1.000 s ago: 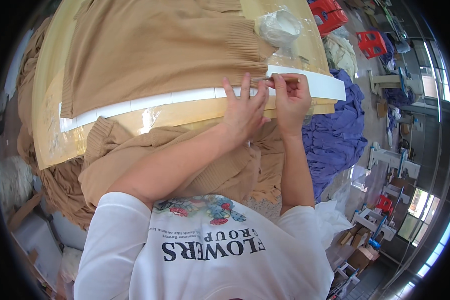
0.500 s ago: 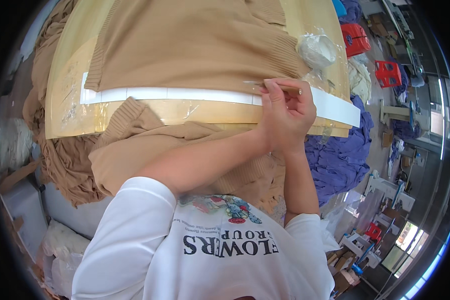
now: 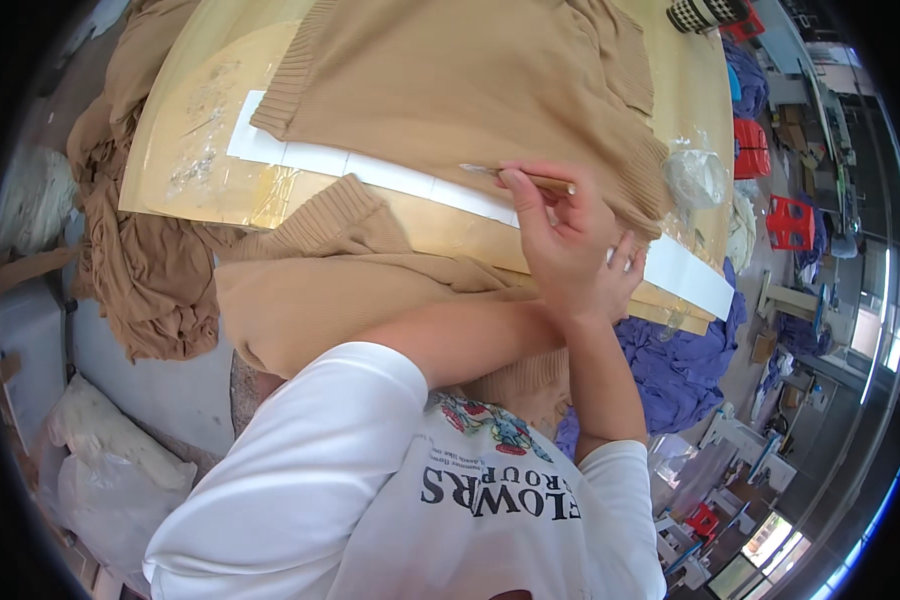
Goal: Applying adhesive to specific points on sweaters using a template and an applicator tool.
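Note:
A tan knitted sweater (image 3: 460,90) with ribbed edges lies flat on the yellowish board (image 3: 205,150). A long white strip (image 3: 320,162) with thin cross lines runs along under its near edge. My right hand (image 3: 560,225) is closed on a slim tool (image 3: 542,182) with a brown handle and a thin pale tip; I cannot tell its exact kind. The tip is over the sweater, just above the strip. My left forearm crosses under my right wrist. From beyond it show my left hand's (image 3: 625,262) fingers, slightly apart, by the sweater's ribbed corner; its palm is hidden.
Another tan knitted piece (image 3: 340,280) hangs at the board's near edge. Tan cloth (image 3: 155,290) is heaped at the left, purple cloth (image 3: 670,370) at the right. A plastic-wrapped round thing (image 3: 695,178) sits on the board's right. Red stools (image 3: 790,222) stand beyond.
The view has shifted, so the board sits farther right in the picture. My right hand has moved the tool leftward along the sweater. My left hand's fingers now show beside my right hand.

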Action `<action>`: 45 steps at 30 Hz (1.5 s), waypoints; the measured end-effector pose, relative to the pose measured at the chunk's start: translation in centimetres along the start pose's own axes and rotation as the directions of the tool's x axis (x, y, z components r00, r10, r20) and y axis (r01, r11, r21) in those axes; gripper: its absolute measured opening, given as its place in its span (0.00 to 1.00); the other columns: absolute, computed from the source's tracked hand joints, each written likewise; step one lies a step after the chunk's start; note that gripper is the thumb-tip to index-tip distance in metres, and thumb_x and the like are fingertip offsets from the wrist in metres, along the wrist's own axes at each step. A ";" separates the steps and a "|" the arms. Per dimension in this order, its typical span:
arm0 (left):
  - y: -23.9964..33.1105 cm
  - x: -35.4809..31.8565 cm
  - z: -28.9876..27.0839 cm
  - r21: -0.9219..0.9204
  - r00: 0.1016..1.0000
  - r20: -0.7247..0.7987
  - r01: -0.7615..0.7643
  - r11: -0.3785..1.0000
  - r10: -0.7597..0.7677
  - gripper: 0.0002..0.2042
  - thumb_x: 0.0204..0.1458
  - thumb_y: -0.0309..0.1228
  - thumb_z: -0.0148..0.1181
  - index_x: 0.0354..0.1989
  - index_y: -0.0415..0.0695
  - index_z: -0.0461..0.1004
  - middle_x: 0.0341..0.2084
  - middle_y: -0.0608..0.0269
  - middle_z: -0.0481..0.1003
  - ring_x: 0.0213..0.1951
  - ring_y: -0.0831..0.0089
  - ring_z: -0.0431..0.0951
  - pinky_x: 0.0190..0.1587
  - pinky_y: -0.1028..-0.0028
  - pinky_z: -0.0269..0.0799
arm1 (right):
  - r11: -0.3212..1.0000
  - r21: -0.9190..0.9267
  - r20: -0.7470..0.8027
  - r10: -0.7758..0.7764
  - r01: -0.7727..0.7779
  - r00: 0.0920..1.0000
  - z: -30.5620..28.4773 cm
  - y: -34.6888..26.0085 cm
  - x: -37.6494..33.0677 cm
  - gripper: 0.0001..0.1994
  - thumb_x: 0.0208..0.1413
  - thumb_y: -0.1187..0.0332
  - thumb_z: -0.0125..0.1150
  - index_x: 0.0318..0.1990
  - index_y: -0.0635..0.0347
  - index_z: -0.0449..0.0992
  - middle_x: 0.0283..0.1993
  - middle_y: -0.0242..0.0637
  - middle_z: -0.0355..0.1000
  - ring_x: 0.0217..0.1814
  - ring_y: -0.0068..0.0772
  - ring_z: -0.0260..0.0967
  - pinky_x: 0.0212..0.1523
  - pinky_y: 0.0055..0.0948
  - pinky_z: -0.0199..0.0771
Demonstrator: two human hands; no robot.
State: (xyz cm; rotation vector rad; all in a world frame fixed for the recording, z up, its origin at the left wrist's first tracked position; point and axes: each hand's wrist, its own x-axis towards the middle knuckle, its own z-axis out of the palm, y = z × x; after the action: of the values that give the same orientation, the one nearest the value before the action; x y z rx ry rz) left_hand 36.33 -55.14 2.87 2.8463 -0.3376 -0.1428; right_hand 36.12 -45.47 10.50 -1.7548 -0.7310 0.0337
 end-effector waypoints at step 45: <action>1.7 1.9 5.3 -0.371 0.825 -0.509 0.046 0.928 -0.245 0.29 0.44 0.41 0.54 0.55 0.40 0.63 0.57 0.55 0.59 0.62 0.44 0.50 0.58 0.36 0.42 | 0.431 0.675 0.237 0.642 -0.599 0.729 2.2 2.0 3.0 0.07 0.58 0.69 0.53 0.36 0.63 0.64 0.34 0.44 0.71 0.34 0.37 0.73 0.38 0.39 0.78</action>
State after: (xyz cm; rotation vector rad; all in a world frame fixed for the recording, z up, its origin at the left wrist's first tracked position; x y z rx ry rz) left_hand 37.08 -58.53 -1.90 2.4158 0.0363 0.5327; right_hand 38.53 -42.35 9.04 -1.1329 0.0711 0.7025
